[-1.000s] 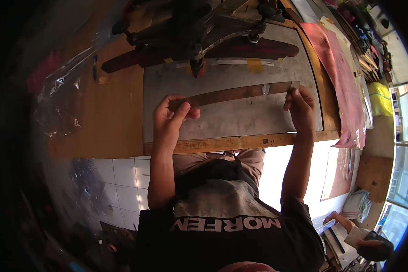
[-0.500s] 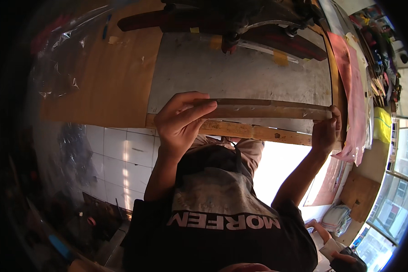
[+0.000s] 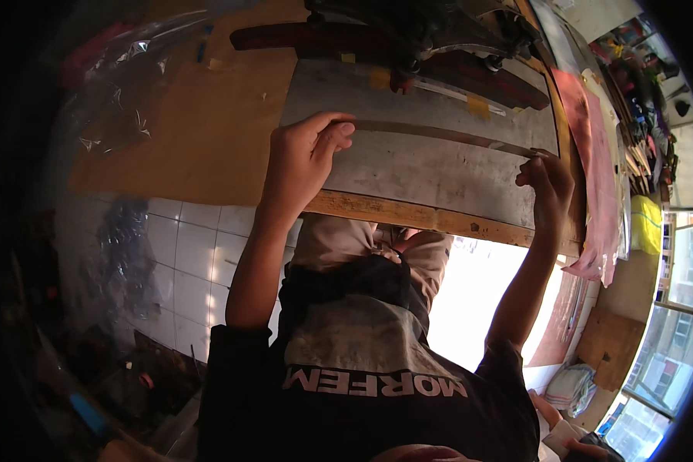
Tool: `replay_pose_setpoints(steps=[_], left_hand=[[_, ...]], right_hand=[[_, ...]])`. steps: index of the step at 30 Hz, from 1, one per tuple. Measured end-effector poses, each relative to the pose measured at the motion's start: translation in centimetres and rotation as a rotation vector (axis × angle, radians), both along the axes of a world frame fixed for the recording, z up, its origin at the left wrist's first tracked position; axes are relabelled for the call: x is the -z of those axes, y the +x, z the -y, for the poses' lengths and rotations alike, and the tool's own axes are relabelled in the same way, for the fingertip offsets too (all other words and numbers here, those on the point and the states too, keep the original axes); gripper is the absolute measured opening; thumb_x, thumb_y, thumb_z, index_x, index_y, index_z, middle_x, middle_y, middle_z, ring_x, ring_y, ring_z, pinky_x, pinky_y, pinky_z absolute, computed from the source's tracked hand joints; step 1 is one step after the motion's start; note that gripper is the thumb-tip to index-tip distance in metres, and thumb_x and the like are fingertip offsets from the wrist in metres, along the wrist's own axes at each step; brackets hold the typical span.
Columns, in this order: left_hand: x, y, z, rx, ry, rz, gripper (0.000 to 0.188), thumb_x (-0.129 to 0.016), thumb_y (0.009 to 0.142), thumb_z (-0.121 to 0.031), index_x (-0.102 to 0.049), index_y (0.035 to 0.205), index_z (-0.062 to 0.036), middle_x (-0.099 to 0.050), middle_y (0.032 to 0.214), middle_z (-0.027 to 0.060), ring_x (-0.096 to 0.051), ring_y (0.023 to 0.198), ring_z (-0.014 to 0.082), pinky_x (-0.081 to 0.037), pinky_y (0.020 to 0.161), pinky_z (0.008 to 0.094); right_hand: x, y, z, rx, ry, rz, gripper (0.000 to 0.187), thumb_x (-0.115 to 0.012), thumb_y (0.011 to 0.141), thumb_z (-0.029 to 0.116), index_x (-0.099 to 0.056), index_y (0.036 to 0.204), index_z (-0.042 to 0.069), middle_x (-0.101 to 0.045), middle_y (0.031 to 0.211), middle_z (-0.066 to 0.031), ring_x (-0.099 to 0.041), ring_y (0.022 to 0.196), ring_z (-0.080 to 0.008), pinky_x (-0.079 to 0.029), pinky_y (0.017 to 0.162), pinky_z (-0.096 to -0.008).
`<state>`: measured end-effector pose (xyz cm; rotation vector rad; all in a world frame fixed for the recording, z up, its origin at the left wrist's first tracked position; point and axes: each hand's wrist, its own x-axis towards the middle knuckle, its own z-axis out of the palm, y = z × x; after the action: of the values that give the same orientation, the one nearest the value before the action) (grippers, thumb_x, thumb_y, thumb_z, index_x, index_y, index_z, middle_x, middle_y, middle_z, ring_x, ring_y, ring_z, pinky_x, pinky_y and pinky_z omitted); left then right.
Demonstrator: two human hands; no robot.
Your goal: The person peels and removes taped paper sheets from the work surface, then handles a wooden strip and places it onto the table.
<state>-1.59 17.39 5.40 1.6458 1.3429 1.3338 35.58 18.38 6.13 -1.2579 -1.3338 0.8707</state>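
A long, narrow brown strip (image 3: 446, 136) stretches between my two hands over the grey tabletop, bowed slightly and turned so that mostly its thin side shows. My left hand (image 3: 306, 150) pinches one end between thumb and fingers. At the other end my right hand (image 3: 548, 185) has its fingers curled round the strip's tip. What the strip is made of cannot be told. Beneath it lies the grey work surface (image 3: 416, 173), edged with a wooden rail (image 3: 408, 212) on my side.
A dark metal device with red bars (image 3: 485, 81) stands at the far side. Brown sheet (image 3: 208, 138) and clear plastic (image 3: 123, 92) cover the left. Pink sheeting (image 3: 593, 169) hangs over the right edge, near a yellow bag (image 3: 645, 223). Another person's arm (image 3: 547, 412) shows at lower right.
Both hands have moved away from my body with the strip, farther over the table. The strip has turned from showing its broad face to showing mostly its edge.
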Motion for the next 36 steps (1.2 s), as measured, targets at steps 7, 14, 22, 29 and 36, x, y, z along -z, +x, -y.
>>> replay_pose_setpoints(steps=[7,14,22,29,36], left_hand=[[2.6,-1.5,-4.6,-0.028,-0.197,-0.008,0.021,-0.064,0.092,-0.016,-0.066,0.102,0.0023,-0.070,0.083,0.0102,-0.067,0.073,0.0136,-0.051,0.065,0.0251],[4.1,-1.4,-6.0,-0.119,0.117,-0.155,0.019,-0.073,0.085,-0.019,-0.069,0.090,-0.0012,-0.066,0.071,0.0083,-0.058,0.062,0.0117,-0.045,0.059,0.0270],[5.0,-1.2,-10.6,-0.096,-0.206,0.334,0.027,-0.071,0.087,-0.014,-0.062,0.101,0.0077,-0.067,0.086,0.0087,-0.066,0.073,0.0149,-0.057,0.068,0.0262],[7.3,-0.9,-12.8,-0.125,-0.174,0.865,0.022,-0.067,0.086,-0.002,-0.059,0.102,0.0110,-0.064,0.094,0.0160,-0.066,0.081,0.0212,-0.059,0.077,0.0299],[5.8,0.5,-12.7,-0.114,-0.227,0.955,0.018,-0.064,0.088,-0.001,-0.059,0.102,0.0098,-0.061,0.099,0.0150,-0.065,0.088,0.0227,-0.059,0.084,0.0307]], right_hand=[[2.3,1.1,-5.3,-0.125,-0.115,0.303,0.022,-0.068,0.088,0.018,-0.069,0.098,-0.002,-0.065,0.076,-0.0034,-0.059,0.064,-0.0093,-0.048,0.057,-0.0245],[3.9,1.1,-6.4,-0.061,-0.041,0.341,0.025,-0.066,0.089,0.019,-0.069,0.104,-0.001,-0.067,0.081,-0.0031,-0.057,0.064,-0.0083,-0.047,0.056,-0.0241],[4.3,-0.5,-9.8,-0.071,-0.087,0.153,0.025,-0.064,0.091,0.018,-0.068,0.102,-0.004,-0.066,0.079,-0.0045,-0.059,0.065,-0.0086,-0.050,0.058,-0.0245],[5.4,-2.8,-10.3,0.109,-0.210,0.049,0.020,-0.063,0.092,0.015,-0.066,0.097,-0.004,-0.065,0.085,-0.0061,-0.063,0.075,-0.0123,-0.053,0.067,-0.0252],[6.2,-2.3,-10.5,0.159,-0.086,-0.314,0.022,-0.066,0.090,0.012,-0.064,0.100,-0.007,-0.066,0.089,-0.0103,-0.065,0.073,-0.0152,-0.056,0.068,-0.0263]])
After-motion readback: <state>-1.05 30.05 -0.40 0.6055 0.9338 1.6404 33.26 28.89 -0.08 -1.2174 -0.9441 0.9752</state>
